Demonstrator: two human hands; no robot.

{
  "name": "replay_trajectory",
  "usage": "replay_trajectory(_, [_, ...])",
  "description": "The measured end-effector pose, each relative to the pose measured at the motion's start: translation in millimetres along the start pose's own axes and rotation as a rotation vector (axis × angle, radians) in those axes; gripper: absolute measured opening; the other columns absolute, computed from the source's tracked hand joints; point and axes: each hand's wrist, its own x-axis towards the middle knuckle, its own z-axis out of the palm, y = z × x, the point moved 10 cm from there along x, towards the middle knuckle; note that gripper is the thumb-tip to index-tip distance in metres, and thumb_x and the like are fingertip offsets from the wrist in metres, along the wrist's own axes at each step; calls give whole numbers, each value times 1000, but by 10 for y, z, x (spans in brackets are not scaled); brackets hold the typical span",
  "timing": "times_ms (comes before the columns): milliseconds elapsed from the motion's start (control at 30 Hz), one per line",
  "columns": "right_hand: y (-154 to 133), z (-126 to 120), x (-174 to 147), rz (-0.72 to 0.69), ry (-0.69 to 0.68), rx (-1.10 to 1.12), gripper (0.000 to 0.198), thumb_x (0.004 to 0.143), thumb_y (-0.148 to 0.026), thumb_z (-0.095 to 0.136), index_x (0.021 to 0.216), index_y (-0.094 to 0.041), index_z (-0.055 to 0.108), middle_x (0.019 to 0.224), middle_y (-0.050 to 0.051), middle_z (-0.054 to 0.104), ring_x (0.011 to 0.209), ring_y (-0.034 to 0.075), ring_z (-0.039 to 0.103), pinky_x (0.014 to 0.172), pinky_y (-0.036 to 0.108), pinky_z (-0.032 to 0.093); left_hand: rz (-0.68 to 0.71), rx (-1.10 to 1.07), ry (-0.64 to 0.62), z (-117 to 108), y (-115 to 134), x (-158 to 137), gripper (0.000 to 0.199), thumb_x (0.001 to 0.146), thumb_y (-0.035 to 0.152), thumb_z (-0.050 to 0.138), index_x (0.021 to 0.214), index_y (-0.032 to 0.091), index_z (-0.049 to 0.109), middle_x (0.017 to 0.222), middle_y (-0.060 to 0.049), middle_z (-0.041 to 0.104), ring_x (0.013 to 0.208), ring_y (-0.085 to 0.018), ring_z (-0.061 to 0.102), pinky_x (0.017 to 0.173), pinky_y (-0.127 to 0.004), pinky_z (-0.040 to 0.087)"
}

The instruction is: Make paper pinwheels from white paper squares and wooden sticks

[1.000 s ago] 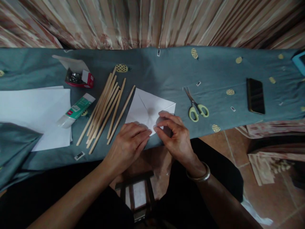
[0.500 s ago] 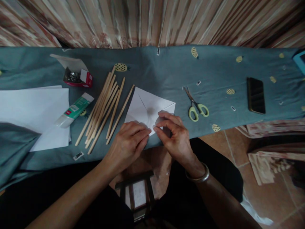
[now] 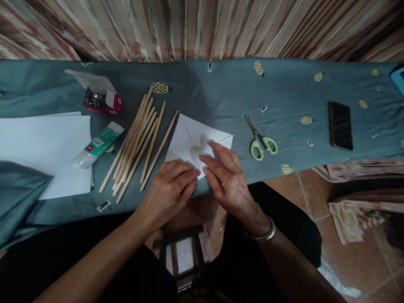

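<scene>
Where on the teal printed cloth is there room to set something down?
Bare cloth shows between the green-handled metal scissors and the black rectangular phone, and between the creased white paper and the pleated curtain. Left of that paper is crowded: pale wooden sticks, a green tube, white sheets, an open red cardboard box.

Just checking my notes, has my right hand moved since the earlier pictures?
Yes. Judged against the scissors, the right hand has spread its fingers farther forward over the white paper.

a silver bangle (image 3: 268, 237) and black trousers (image 3: 287, 223) are worn.
</scene>
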Motion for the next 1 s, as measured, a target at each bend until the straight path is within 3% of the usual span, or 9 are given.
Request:
replay_trajectory(267, [20, 61, -5, 22, -60, 35, 44, 94, -22, 45, 133, -41, 48, 152, -4, 34, 139, 29, 34, 113, 53, 33, -15, 12, -14, 23, -15, -4, 18, 90, 15, 53, 102, 17, 65, 93, -6, 69, 90, -20, 62, 79, -37, 50])
replay_trajectory(433, [24, 107, -25, 19, -97, 12, 45, 93, -16, 43, 133, -34, 49, 155, -1, 29, 143, 28, 27, 116, 50, 29, -1, 24, -19, 12, 9, 4, 16, 90, 14, 52, 101, 15, 65, 92, -7, 68, 89, -20, 61, 78, -37, 49])
replay_trajectory(700, [-60, 124, -47, -62, -26, -95, 39, 93, -14, 39, 128, -23, 54, 156, 7, 29, 146, 27, 21, 114, 50, 30, 20, 139, -57, 25, 45, 25, 15, 89, 22, 58, 98, 14, 65, 93, -9, 64, 88, -22, 57, 76, -38, 49])
replay_trajectory(867, [-26, 21, 12, -57, -55, -68, 40, 93, -15, 37, 125, -26, 59, 153, 5, 36, 145, 27, 26, 111, 50, 33, 40, 176, -66, 32, 71, 35, 14, 89, 20, 56, 99, 14, 65, 93, -8, 64, 89, -22, 56, 77, -38, 48])
replay_trajectory(1000, [227, -163, 147, 53, 29, -81, 44, 96, -21, 34, 137, -19, 49, 150, 11, 40, 141, 26, 34, 113, 48, 31, 71, 204, -71, 37, 91, 40, 14, 90, 19, 55, 98, 14, 65, 92, -8, 64, 87, -22, 56, 75, -37, 47])
